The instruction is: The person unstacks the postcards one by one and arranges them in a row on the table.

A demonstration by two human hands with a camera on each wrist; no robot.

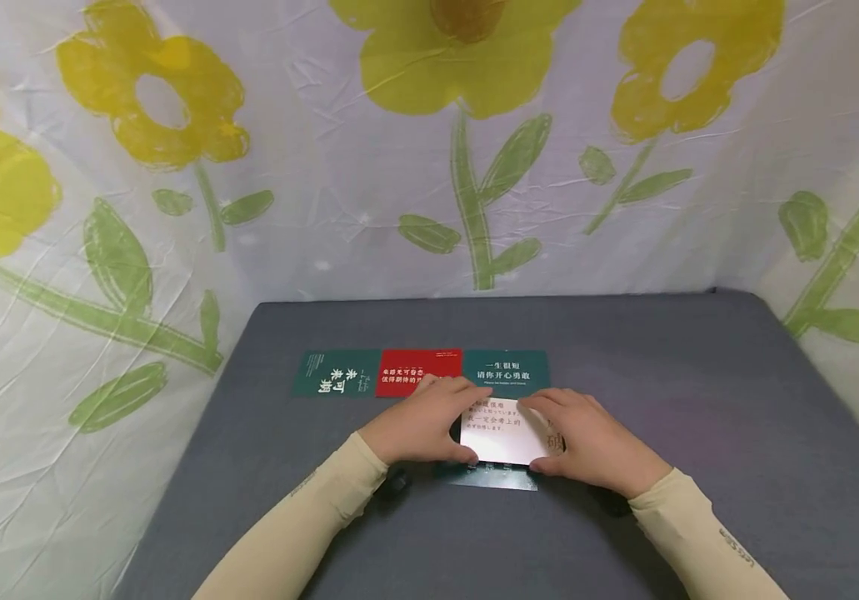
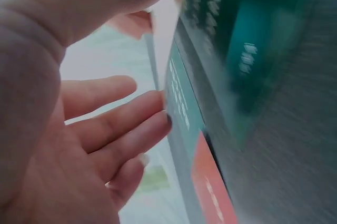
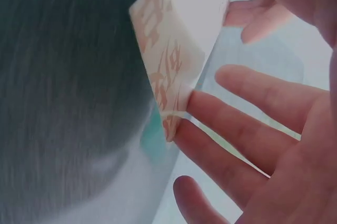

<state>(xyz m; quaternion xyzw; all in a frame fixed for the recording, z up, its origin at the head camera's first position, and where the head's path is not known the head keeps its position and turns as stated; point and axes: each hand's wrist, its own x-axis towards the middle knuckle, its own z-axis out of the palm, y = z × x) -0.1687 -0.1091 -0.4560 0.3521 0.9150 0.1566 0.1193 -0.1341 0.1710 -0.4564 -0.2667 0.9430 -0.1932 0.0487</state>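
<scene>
A white card (image 1: 500,437) with printed lettering is held between both hands over the table. My left hand (image 1: 427,422) grips its left side, thumb at the near edge and fingers at the far edge. On the other side my right hand (image 1: 594,440) holds it the same way, partly covering larger characters. The right wrist view shows the card (image 3: 171,50) tilted, with fingertips along its edge. Beneath it, a dark green card (image 1: 492,477) shows only its near strip; the rest is hidden. In the left wrist view this green card (image 2: 263,39) is blurred.
Beyond the hands lie a green card (image 1: 324,375) with upside-down lettering, a red card (image 1: 407,360) and another green card (image 1: 507,360), side by side in a row. The grey table (image 1: 661,333) meets a flower-printed cloth (image 1: 324,217) at its back edge.
</scene>
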